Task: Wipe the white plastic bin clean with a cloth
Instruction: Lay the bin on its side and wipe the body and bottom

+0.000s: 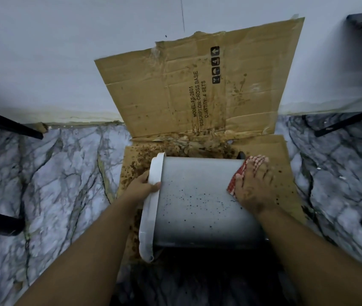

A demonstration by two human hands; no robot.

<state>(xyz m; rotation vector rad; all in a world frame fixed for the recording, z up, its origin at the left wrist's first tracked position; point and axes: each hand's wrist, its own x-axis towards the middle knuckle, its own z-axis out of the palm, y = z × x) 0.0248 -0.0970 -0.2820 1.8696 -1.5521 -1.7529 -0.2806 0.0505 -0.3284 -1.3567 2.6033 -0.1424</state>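
White bin [197,202] on its side, held and wiped over cardboard.
Its rim faces left, where the left hand [141,187] has its grip curled round the rim, thumb on the outer wall. The right hand [254,186] lies flat with fingers spread, pressing a red-checked cloth [240,173] against the bin's base end. Dark specks dot the wall. Beneath and beyond, stained cardboard [197,89] covers the marble floor [54,173] and leans against the wall.

A single wide-angle view from the person's head looks forward and steeply down; it sits close above the white bin [200,195] between both forearms; the marble floor [60,173] and the wall [65,62] curve at the frame's borders.
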